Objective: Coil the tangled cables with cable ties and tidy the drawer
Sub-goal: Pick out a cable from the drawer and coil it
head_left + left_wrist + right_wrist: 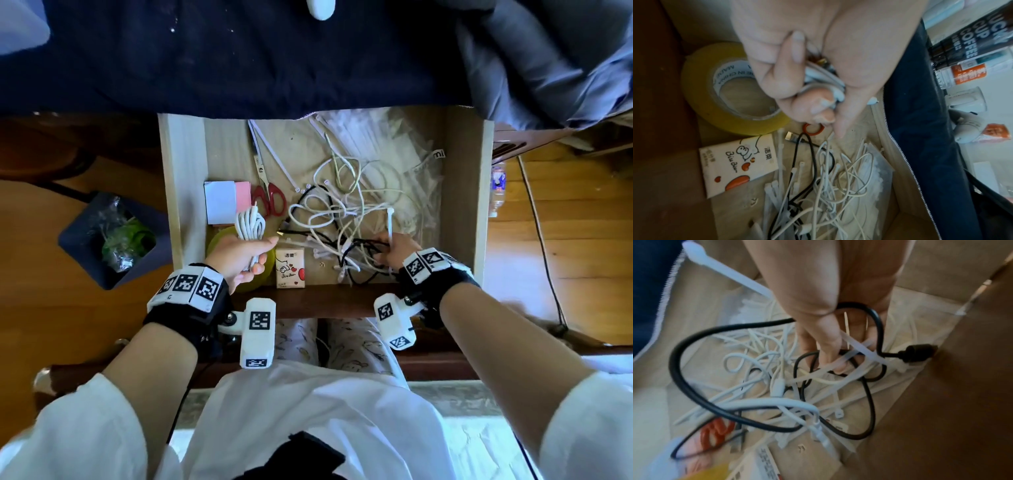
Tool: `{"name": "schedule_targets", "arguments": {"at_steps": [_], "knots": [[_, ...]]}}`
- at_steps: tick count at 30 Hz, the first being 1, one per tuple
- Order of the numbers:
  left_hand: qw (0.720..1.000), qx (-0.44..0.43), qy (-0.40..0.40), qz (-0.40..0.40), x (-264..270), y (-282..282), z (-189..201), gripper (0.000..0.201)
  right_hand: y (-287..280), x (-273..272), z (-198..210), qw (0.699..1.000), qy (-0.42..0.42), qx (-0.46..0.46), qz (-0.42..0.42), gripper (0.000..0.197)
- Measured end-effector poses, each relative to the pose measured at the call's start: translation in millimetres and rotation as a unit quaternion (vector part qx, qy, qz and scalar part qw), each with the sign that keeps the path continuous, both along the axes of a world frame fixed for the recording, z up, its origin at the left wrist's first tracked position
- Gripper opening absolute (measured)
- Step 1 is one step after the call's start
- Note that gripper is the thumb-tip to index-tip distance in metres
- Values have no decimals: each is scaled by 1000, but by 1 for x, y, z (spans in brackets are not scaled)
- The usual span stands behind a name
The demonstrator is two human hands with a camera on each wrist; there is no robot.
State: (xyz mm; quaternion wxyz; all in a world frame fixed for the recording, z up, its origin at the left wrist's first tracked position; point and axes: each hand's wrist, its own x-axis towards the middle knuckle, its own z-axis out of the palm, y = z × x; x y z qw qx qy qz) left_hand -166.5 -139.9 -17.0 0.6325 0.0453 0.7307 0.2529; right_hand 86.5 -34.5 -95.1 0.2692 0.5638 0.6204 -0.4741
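My left hand [262,255] grips a coiled white cable [251,224] over the drawer's front left; in the left wrist view my fingers [789,68] curl round that coil [824,79]. My right hand [385,246] reaches into the tangle of white and black cables [342,212] at the drawer's front right and pinches a white cable tie [389,222] that stands up from it. In the right wrist view the tie [725,270] runs behind my right hand [838,358], and a black cable [680,366] loops around the fingers among loose ties.
The wooden drawer [181,192] also holds red-handled scissors [269,197], sticky notes [222,202], a yellow tape roll [715,97], a tissue pack [290,267] and a clear bag of cable ties [370,144]. Dark cloth [239,61] overhangs the back. A bin [113,240] stands at left.
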Motion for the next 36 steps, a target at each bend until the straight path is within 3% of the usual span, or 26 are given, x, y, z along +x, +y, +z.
{"name": "schedule_targets", "arguments": {"at_steps": [5,9,13,15,18,21,24,26,32,34,36], "knots": [[1000,-6,-3,7,-5,0,0,18,-5,2,8,998,41,22,-36,29],[1000,-7,-11,26,-1,1,2,18,-15,-5,22,992,121,-40,11,55],[1000,-9,-9,22,1,1,3,19,-17,-19,27,992,35,-54,107,64],[1000,-10,-4,21,1,1,4,18,-19,-26,36,985,-9,-58,162,55],[1000,-13,0,24,2,5,7,15,-27,-33,45,982,-3,-81,168,41],[1000,-5,-1,24,5,10,13,11,-30,-35,57,994,43,-65,75,39],[1000,12,-4,27,7,16,20,8,-15,-24,79,978,122,-55,-157,38],[999,25,-5,23,7,21,25,6,2,-14,98,971,151,-5,-186,44],[998,50,-27,18,2,28,38,9,44,-22,140,947,265,121,-136,46],[998,56,-28,25,0,28,40,11,51,-36,141,949,264,150,-90,42],[997,57,-28,37,-1,27,39,9,50,-52,134,957,228,178,-4,26]]}}
